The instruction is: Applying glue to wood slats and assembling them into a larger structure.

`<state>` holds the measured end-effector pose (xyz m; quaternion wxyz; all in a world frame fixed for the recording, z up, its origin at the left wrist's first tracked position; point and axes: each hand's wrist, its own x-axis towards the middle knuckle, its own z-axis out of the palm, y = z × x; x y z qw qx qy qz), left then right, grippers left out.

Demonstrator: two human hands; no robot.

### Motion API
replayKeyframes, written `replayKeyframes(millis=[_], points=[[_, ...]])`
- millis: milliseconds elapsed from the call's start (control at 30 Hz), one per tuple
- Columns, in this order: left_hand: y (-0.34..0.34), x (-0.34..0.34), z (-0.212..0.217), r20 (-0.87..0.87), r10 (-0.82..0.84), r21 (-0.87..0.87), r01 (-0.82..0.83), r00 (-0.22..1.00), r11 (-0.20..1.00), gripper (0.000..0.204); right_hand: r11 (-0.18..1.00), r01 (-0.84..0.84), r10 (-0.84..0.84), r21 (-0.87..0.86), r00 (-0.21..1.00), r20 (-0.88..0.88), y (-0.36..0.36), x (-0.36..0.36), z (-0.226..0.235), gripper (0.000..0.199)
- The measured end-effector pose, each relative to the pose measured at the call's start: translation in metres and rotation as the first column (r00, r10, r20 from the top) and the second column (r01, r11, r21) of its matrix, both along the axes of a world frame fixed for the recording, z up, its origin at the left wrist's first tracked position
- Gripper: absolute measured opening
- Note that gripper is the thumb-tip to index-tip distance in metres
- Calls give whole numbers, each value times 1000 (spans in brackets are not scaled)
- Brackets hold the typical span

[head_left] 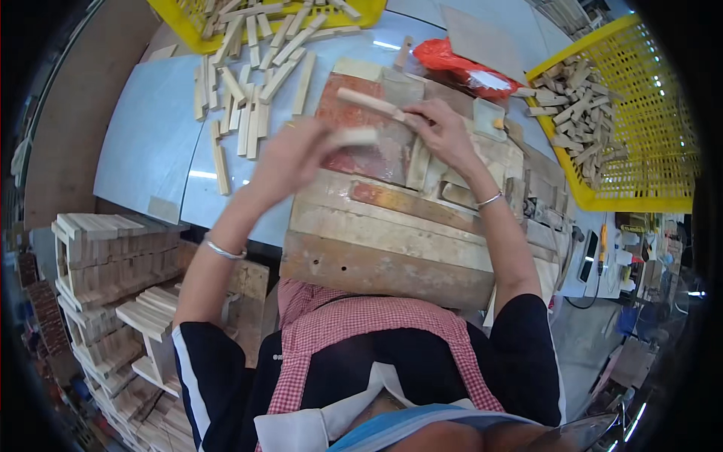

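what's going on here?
A person works bare-handed over a worn, paint-stained wooden work board. The right hand holds a long, pale wooden stick; the left hand, motion-blurred, appears to hold a short, pale wooden piece. Loose pale wooden strips lie left of the board; a yellow slatted plastic basket with small wooden pieces stands right.

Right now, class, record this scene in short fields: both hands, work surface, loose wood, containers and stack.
Left hand: gripping a wooden piece, blurred
Right hand: gripping a wooden strip
Below hands: worn wooden work block
Loose strips: on pale table, beyond left hand
Yellow basket, right: wooden blocks inside
Stacked wooden parts: lower left
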<state>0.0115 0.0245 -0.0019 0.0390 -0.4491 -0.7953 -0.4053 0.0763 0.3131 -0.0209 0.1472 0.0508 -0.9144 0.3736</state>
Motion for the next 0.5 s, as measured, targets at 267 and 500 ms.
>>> replayKeyframes(millis=[267,500], points=[[80,26,-19,-555,-120,-107,72,823,992,18,972,-237,231,6,953,197,19,11,19,22],[66,-24,-18,-149,139,163,-115,979,980,15,873,-75,98,483,995,-22,39,-45,29,31]])
